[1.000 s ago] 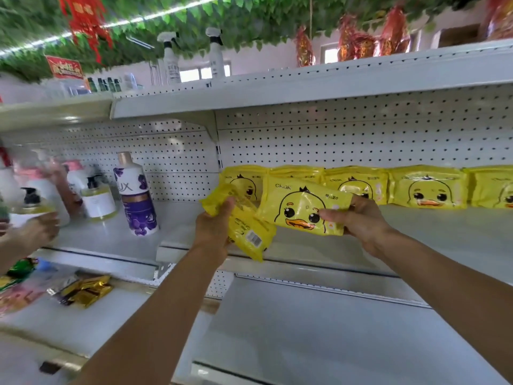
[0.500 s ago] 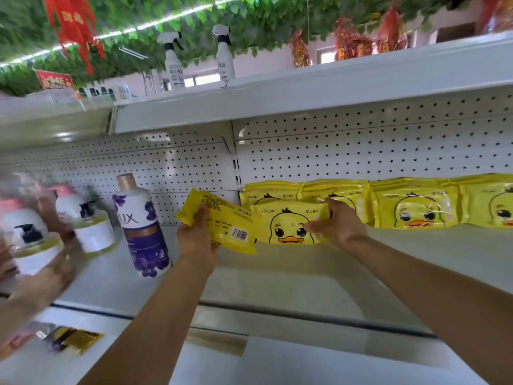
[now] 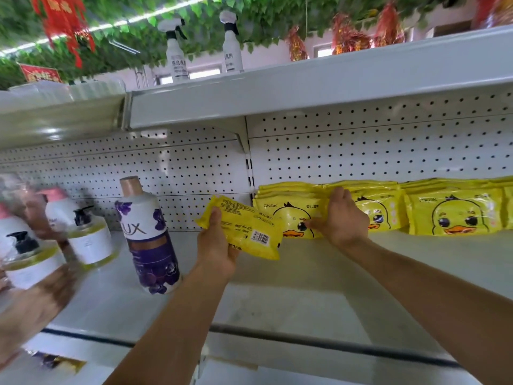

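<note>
My left hand (image 3: pixel 216 247) grips a yellow wipes pack (image 3: pixel 244 227), its barcode side towards me, held above the white shelf (image 3: pixel 277 287). My right hand (image 3: pixel 341 218) holds a second yellow duck-print pack (image 3: pixel 288 215) upright against the row of the same packs at the back of the shelf, fingers over its top right edge and thumb on its front. More duck packs (image 3: pixel 455 212) stand in stacks to the right along the pegboard back wall.
A purple-and-white body wash bottle (image 3: pixel 148 237) stands left of my left hand. Pump bottles (image 3: pixel 88 237) stand further left. Another person's blurred hand (image 3: pixel 30 309) holds a pump bottle (image 3: pixel 25 257) at the left edge. Spray bottles (image 3: pixel 176 51) stand on the upper shelf.
My right hand has pushed its duck pack back against the row on the shelf. My left hand has stayed beside it with its pack. The view has moved closer to the shelf.
</note>
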Demonstrator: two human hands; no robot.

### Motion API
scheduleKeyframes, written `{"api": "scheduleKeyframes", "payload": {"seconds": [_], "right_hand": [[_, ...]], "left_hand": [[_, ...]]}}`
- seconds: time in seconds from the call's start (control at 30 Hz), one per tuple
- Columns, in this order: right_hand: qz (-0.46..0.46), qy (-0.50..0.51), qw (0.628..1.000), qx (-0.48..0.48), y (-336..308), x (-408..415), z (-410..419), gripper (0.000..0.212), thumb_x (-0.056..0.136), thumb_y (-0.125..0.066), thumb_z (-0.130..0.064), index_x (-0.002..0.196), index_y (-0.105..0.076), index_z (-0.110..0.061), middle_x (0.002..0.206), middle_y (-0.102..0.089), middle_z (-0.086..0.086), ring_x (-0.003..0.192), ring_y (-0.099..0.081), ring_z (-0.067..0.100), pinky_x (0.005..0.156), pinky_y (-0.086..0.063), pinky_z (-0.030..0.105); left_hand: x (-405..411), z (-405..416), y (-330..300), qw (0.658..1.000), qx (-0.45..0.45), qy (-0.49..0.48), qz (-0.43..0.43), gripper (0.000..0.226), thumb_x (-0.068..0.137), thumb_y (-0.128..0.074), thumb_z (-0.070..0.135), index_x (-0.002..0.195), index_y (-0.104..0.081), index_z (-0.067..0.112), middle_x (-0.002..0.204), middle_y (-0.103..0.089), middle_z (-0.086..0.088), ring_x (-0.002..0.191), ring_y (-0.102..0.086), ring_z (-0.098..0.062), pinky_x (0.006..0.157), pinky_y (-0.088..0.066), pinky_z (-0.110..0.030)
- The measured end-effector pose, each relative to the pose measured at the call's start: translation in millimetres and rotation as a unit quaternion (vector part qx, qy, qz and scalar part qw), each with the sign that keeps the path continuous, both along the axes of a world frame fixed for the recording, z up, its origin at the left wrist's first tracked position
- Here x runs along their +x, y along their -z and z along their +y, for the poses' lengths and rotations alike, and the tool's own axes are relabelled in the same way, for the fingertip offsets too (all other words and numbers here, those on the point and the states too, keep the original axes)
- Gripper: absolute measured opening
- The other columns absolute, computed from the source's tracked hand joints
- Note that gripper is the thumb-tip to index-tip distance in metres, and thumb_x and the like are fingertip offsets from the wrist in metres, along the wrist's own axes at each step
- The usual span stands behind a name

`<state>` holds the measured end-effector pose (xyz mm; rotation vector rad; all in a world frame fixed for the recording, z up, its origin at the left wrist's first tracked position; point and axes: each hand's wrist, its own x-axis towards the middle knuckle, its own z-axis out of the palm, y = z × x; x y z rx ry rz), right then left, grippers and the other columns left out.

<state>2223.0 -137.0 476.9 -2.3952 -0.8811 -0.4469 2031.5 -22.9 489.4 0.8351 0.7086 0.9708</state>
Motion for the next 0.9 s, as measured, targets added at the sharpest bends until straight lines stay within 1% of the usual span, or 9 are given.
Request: {"api": "scheduleKeyframes", "payload": {"seconds": [0.1, 0.17, 0.23, 0.33, 0.4, 0.5, 0.57, 0.63, 0.9], "right_hand": [[-0.169, -0.147, 0.974, 0.033, 9.0, -3.5, -9.2, 0.091, 0.065, -0.083, -0.046, 0.137, -0.035, -0.017, 0.128, -0.043, 0.008, 0.116, -0.048, 0.028, 0.086, -0.047, 0.038], [-0.224, -0.295, 0.928, 0.029, 12.4, -10.2, -18.2, 0.098, 0.064, -0.085, -0.042, 0.143, -0.029, -0.029, 0.141, -0.039, 0.004, 0.125, -0.042, 0.026, 0.099, -0.042, 0.038], [-0.238, -0.381, 0.893, 0.016, 14.1, -12.7, -24.9, 0.084, 0.075, -0.079, -0.032, 0.145, -0.031, -0.032, 0.149, -0.034, 0.000, 0.132, -0.037, 0.022, 0.102, -0.038, 0.033], [-0.050, -0.425, 0.893, 0.136, 5.9, -15.3, -38.2, 0.041, 0.090, -0.062, -0.010, 0.128, -0.057, -0.024, 0.121, -0.062, 0.005, 0.107, -0.056, 0.006, 0.092, -0.047, 0.022], [0.151, -0.393, 0.872, 0.251, -8.1, -20.3, -50.2, 0.009, 0.093, -0.061, -0.014, 0.094, -0.068, -0.020, 0.077, -0.064, 0.007, 0.069, -0.061, 0.010, 0.068, -0.057, 0.034], [0.298, -0.318, 0.836, 0.335, -20.6, -17.1, -64.7, 0.028, 0.097, -0.054, -0.029, 0.073, -0.060, -0.015, 0.058, -0.055, 0.001, 0.051, -0.054, 0.017, 0.046, -0.050, 0.033], [0.343, -0.278, 0.827, 0.348, -22.8, -9.0, -74.4, 0.040, 0.099, -0.046, -0.038, 0.069, -0.054, -0.012, 0.055, -0.052, 0.005, 0.046, -0.048, 0.018, 0.046, -0.042, 0.028], [0.366, -0.251, 0.825, 0.350, -20.6, 2.1, -84.8, 0.047, 0.100, -0.040, -0.043, 0.067, -0.049, -0.011, 0.051, -0.049, 0.007, 0.042, -0.043, 0.019, 0.047, -0.037, 0.028], [0.384, -0.193, 0.839, 0.335, -17.9, 23.0, -117.3, 0.049, 0.100, -0.037, -0.045, 0.065, -0.045, -0.012, 0.049, -0.046, 0.005, 0.046, -0.040, 0.017, 0.049, -0.035, 0.028]], "left_hand": [[10.1, -4.3, -2.7, 0.998, -0.031, 0.024, -0.042, 0.035, 0.100, -0.046, 0.041, 0.120, -0.060, 0.017, 0.111, -0.069, -0.010, 0.090, -0.067, -0.025, 0.082, -0.054, -0.045], [18.8, -11.3, -6.3, 0.996, -0.046, 0.041, -0.071, 0.039, 0.101, -0.042, 0.042, 0.130, -0.055, 0.019, 0.121, -0.066, -0.011, 0.094, -0.067, -0.026, 0.079, -0.054, -0.045], [26.8, -21.9, -10.4, 0.992, -0.045, 0.078, -0.084, 0.045, 0.101, -0.039, 0.046, 0.132, -0.054, 0.018, 0.120, -0.067, -0.011, 0.095, -0.067, -0.025, 0.079, -0.054, -0.042], [34.2, -34.8, -14.3, 0.993, 0.016, 0.118, -0.019, 0.063, 0.092, -0.034, 0.067, 0.122, -0.060, 0.019, 0.103, -0.073, -0.003, 0.094, -0.066, -0.016, 0.102, -0.044, -0.047], [37.5, -39.1, -15.1, 0.989, 0.063, 0.129, 0.031, 0.078, 0.081, -0.030, 0.082, 0.135, -0.051, 0.029, 0.127, -0.063, 0.005, 0.119, -0.056, -0.015, 0.117, -0.023, -0.050], [43.0, -47.5, -15.3, 0.989, 0.121, 0.065, 0.047, 0.052, 0.094, -0.040, 0.062, 0.134, -0.053, 0.031, 0.126, -0.055, 0.014, 0.114, -0.052, -0.011, 0.104, -0.041, -0.039], [48.2, -53.9, -18.4, 0.987, 0.150, 0.030, 0.043, 0.024, 0.102, -0.045, 0.037, 0.104, -0.066, 0.025, 0.099, -0.064, 0.008, 0.085, -0.061, -0.008, 0.072, -0.048, -0.025], [51.4, -54.1, -18.9, 0.986, 0.161, 0.004, 0.037, 0.029, 0.103, -0.045, 0.029, 0.083, -0.063, 0.019, 0.078, -0.062, 0.001, 0.060, -0.059, -0.007, 0.053, -0.046, -0.019], [69.3, -66.6, -15.8, 0.956, 0.236, 0.153, 0.087, 0.027, 0.093, -0.057, 0.042, 0.098, -0.068, 0.018, 0.096, -0.071, -0.001, 0.092, -0.068, -0.019, 0.070, -0.058, -0.035]]}}
